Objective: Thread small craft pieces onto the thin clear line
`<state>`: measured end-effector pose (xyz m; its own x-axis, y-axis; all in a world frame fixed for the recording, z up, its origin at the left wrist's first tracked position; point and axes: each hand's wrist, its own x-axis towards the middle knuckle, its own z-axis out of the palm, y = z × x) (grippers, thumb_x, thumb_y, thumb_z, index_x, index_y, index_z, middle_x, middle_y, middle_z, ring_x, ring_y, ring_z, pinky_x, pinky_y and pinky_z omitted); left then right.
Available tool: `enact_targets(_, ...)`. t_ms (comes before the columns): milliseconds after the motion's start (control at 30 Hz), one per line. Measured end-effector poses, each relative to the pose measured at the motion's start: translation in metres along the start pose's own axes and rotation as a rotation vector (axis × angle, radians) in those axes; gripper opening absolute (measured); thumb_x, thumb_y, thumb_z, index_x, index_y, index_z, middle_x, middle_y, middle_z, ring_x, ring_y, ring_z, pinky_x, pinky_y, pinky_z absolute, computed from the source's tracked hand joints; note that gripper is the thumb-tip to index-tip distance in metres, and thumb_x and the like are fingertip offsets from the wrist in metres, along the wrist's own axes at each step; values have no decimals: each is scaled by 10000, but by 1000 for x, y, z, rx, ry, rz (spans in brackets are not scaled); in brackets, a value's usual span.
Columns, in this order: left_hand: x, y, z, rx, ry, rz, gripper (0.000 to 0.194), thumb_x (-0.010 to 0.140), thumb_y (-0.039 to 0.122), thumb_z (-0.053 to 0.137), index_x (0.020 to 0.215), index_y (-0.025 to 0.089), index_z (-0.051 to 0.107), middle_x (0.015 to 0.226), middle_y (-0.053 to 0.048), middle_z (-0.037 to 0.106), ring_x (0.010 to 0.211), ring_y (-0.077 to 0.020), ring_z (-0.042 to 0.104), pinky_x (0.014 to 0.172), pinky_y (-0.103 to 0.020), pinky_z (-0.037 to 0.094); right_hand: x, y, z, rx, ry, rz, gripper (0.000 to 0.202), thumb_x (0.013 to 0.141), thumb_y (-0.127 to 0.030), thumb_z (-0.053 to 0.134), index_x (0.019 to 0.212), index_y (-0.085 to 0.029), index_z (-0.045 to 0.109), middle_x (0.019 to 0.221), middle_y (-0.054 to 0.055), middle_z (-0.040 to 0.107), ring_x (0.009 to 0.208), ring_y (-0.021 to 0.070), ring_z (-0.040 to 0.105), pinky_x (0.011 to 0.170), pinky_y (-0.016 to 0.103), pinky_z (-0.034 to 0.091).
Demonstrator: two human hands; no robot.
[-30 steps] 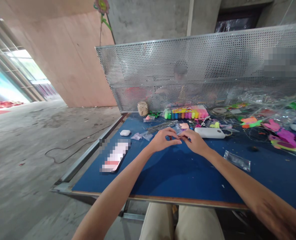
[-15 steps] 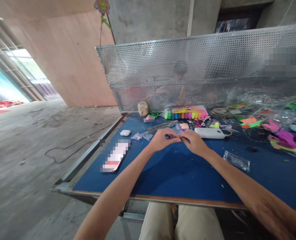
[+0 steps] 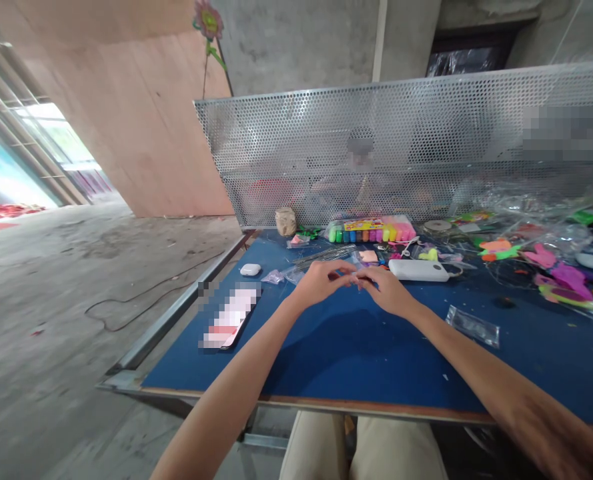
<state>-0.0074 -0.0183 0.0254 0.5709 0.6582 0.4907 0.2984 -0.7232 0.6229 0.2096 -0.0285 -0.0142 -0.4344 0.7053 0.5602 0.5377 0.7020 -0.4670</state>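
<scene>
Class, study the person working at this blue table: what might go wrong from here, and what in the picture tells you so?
The phone lies near the table's left edge, beside the left forearm; a sideways sweep might knock it off.

The right hand is close to the white device; a bump could shift it and tug its cord.

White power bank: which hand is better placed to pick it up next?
Right, I'd judge: the right hand is close beside the white power bank, while the left hand is farther off, with the right hand between.
</scene>
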Motion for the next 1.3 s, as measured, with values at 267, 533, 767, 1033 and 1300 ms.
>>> enact_targets(267, -1, 1, -8, 140, -29, 121, 240, 946, 341, 558, 1018, 192, 733, 930, -47, 756, 819, -154, 706, 758, -250, 534, -1, -1, -4, -1, 4, 8, 140, 953, -238, 538, 973, -232, 676, 832, 31, 708, 821, 212, 612, 795, 344, 446)
enact_targets(533, -2, 8, -8, 51, -62, 108, 276, 913, 394, 603, 1014, 168, 726, 916, -72, 749, 828, -168, 693, 749, -257, 526, -1, 0, -3, 22, -4, -5, 148, 954, -253, 520, 976, -225, 664, 881, 47, 707, 852, 215, 618, 778, 333, 460)
enact_targets(767, -1, 6, -4, 37, -74, 72, 250, 901, 397, 626, 964, 179, 731, 857, -51, 739, 759, -145, 675, 692, -238, 510, -2, 1, -1, 16, -14, -13, 146, 948, -251, 520, 963, -216, 661, 877, 57, 701, 817, 213, 621, 757, 336, 466)
enact_targets(1033, -3, 4, 2, -1, -26, -11, 268, 896, 408, 631, 1042, 183, 640, 751, -4, 715, 609, -107, 670, 632, -219, 533, -2, 2, 0, 1, 57, -71, 166, 951, -240, 536, 1014, -227, 689, 896, 56, 725, 841, 215, 628, 802, 355, 469)
enact_targets(1300, -3, 3, 4, -52, 13, -16, 263, 917, 397, 601, 1067, 181, 589, 780, -5, 708, 616, -102, 677, 613, -206, 532, -2, 0, 0, 30, 82, -33, 172, 958, -294, 532, 1002, -247, 691, 902, 53, 730, 847, 227, 635, 793, 367, 484)
